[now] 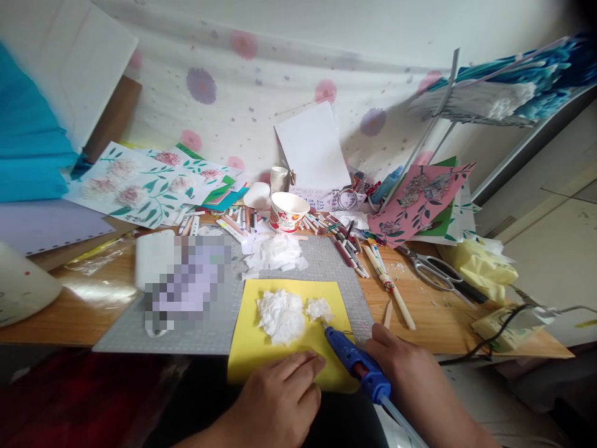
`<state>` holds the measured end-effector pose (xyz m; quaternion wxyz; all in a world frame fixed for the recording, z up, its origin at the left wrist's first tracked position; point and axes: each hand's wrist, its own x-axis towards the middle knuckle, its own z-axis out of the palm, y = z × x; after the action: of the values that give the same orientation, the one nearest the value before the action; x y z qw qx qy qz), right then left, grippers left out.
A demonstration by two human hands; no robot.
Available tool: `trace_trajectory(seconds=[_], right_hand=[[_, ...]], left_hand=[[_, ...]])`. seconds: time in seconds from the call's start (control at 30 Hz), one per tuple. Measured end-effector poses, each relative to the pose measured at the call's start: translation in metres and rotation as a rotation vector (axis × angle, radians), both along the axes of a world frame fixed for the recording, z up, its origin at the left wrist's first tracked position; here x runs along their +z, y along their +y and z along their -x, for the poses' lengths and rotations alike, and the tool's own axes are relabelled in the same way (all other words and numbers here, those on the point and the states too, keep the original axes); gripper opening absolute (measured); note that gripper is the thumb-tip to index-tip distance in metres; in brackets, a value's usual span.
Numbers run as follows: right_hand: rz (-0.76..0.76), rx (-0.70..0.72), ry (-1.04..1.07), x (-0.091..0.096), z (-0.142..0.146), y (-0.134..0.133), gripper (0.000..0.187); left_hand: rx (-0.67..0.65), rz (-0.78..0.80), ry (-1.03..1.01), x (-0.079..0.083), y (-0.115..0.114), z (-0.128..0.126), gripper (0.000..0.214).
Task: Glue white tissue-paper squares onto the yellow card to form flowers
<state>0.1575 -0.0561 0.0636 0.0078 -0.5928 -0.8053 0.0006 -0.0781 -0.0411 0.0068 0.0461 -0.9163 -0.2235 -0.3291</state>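
While the right hand (401, 361) is wrapped around a blue plastic glue gun (354, 361) with a pale glue stick at its rear, its nozzle sits at the smaller white crumpled-tissue tuft (319, 308); I cannot tell whether they touch. The left hand (284, 398) lies palm down, fingers together and slightly bent, grasping nothing, and covers part of the near edge of the yellow paper sheet (247, 317). On that sheet, left of the small tuft, sits a larger white crumpled-tissue clump (280, 316). Crowding just beyond are a heap of torn white paper (275, 252), a white printed paper bowl (290, 211) and scattered markers (347, 252). Large grey-handled scissors (433, 274) lie right, well apart; a pixelated lilac object (191, 280) occupies the grey gridded mat (186, 339) leftward.
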Motion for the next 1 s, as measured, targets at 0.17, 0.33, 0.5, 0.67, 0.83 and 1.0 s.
trace_trajectory(seconds=[0.17,0.33,0.5,0.67,0.83,1.0], right_hand=[[0.020,0.012,-0.002,0.007,-0.001,0.000,0.015],[-0.033,0.032,0.004,0.003,-0.005,-0.002,0.017],[-0.074,0.047,0.015,-0.007,-0.012,-0.001,0.017],[-0.031,0.063,0.055,-0.001,-0.007,-0.002,0.014],[-0.061,0.054,0.045,-0.002,-0.003,-0.001,0.013],[-0.117,0.085,0.007,-0.003,-0.003,0.001,0.015]], left_hand=[[-0.001,0.011,0.003,-0.002,0.000,0.000,0.019],[0.002,0.016,-0.007,-0.001,0.000,0.000,0.020],[0.001,0.013,0.003,0.001,0.000,0.001,0.020],[0.000,0.023,0.003,0.001,0.000,0.001,0.020],[0.004,0.024,0.022,0.000,0.000,0.001,0.019],[-0.002,0.027,0.023,-0.001,0.001,0.002,0.019]])
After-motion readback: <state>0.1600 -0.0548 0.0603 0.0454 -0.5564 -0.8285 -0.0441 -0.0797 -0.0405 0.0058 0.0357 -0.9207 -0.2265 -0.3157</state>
